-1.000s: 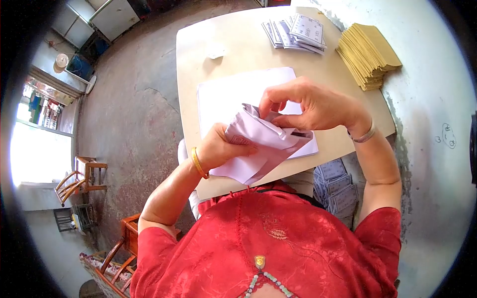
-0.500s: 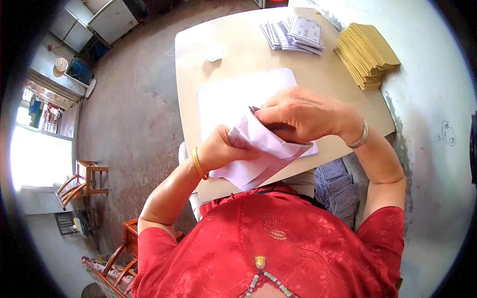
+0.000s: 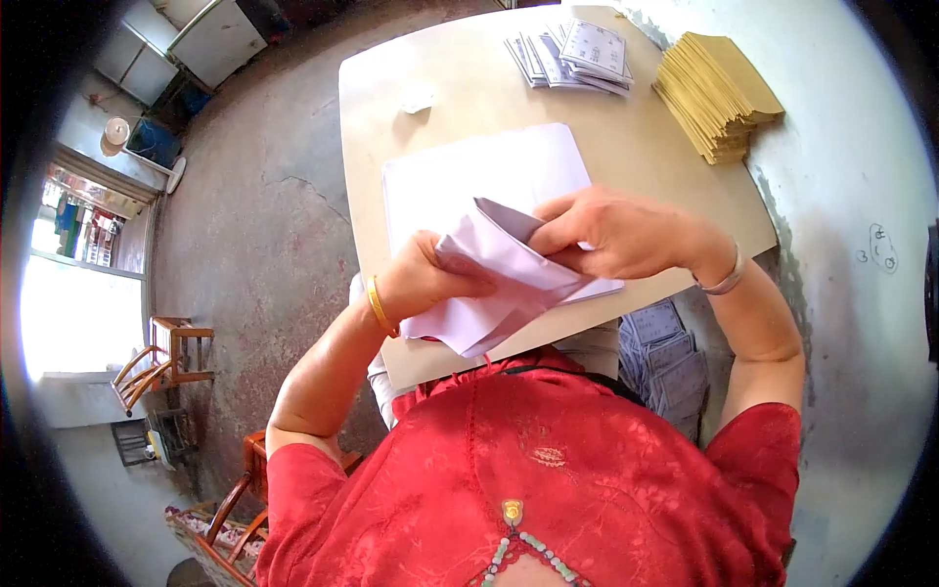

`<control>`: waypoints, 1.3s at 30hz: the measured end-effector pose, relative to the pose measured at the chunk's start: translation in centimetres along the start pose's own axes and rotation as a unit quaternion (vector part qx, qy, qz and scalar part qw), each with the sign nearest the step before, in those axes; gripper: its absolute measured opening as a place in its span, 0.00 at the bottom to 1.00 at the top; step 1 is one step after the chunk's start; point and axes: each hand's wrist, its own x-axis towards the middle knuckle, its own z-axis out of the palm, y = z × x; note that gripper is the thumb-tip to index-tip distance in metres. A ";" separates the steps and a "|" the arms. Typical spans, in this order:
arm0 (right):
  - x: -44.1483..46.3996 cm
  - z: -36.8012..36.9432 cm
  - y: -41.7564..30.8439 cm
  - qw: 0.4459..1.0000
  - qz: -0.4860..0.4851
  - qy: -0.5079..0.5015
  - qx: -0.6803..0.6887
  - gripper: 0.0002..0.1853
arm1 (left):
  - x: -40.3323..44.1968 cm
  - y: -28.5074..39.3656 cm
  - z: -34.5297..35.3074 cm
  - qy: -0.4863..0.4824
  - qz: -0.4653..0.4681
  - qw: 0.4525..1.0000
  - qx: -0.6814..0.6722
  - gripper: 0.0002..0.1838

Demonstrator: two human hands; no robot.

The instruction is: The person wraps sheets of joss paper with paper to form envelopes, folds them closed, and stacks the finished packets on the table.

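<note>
A white paper packet [image 3: 504, 269], creased and with its upper edge standing open, is held over the near side of the table. My left hand [image 3: 430, 279] grips its left side, the thumb lying on top. My right hand [image 3: 611, 235] is at the packet's open edge on the right, its thumb and fingers pinched together there; some fingertips are hidden by the paper, and what they hold is hidden. Under the packet, a stack of large white sheets [image 3: 469, 161] lies on the table.
On the tan table [image 3: 377, 117] are a small white scrap [image 3: 418, 102], printed white packets [image 3: 595, 51] at the back and a tall yellow paper stack [image 3: 719, 93] beside the wall. More printed packets [image 3: 665, 362] sit below the table's right edge. Wooden chairs [image 3: 181, 350] stand at left.
My right hand has come partly out of the packet's opening, shifting slightly right. The opening shows wider. My left hand keeps its hold and has moved a little left.
</note>
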 end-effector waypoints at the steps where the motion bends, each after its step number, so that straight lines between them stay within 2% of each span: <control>1: -0.4 -0.5 -0.1 1.000 0.019 -0.004 0.004 0.12 | -0.1 0.4 -0.2 0.005 -0.008 1.000 -0.017 0.11; 4: -0.6 -0.9 -0.4 0.995 0.080 -0.049 0.034 0.08 | -0.3 0.4 -0.2 0.013 -0.009 0.999 -0.034 0.11; 7: 0.2 -0.9 -1.8 0.969 0.208 -0.125 0.048 0.15 | -0.2 0.8 0.1 0.013 -0.022 0.999 -0.032 0.11; 10: -0.1 -1.0 -1.8 0.977 0.191 -0.078 0.042 0.21 | -0.2 1.1 0.2 0.022 -0.018 0.999 -0.033 0.11; 13: -0.8 -1.5 -0.7 0.992 0.104 0.003 0.073 0.20 | -0.2 1.0 0.0 0.040 -0.004 0.998 -0.054 0.12; 16: -0.7 -0.6 -0.8 0.991 0.050 0.111 0.061 0.17 | -0.2 1.0 -0.2 0.067 -0.011 0.995 -0.072 0.14; 18: -0.4 0.4 -1.1 0.983 0.042 0.176 0.004 0.10 | -0.3 1.1 0.1 0.070 -0.025 0.994 -0.083 0.19; 20: -0.2 1.7 -0.2 0.973 0.048 0.224 0.000 0.08 | -0.3 0.9 0.4 0.085 -0.019 0.993 -0.078 0.15; 24: 0.0 1.9 -0.4 0.972 0.073 0.221 -0.007 0.08 | -0.7 1.7 0.0 0.059 -0.011 0.990 -0.131 0.13; 27: 0.2 2.1 -0.5 0.972 0.072 0.222 -0.011 0.06 | -0.6 3.5 -0.5 0.081 0.109 0.972 -0.193 0.10; 30: 0.9 2.5 -0.7 0.961 0.056 0.272 0.009 0.03 | 0.0 2.9 -1.0 0.142 0.180 0.967 -0.113 0.09; 32: 1.0 2.5 -0.8 0.949 0.031 0.314 0.016 0.02 | -0.1 3.0 -1.1 0.182 0.207 0.955 -0.112 0.07; 35: 0.5 2.1 0.5 0.953 0.016 0.303 -0.008 0.04 | -0.8 3.7 -1.3 0.241 0.237 0.936 -0.100 0.06; 39: 0.0 1.9 -0.2 0.955 0.026 0.274 -0.110 0.05 | -1.3 4.2 -0.7 0.252 0.256 0.932 -0.047 0.07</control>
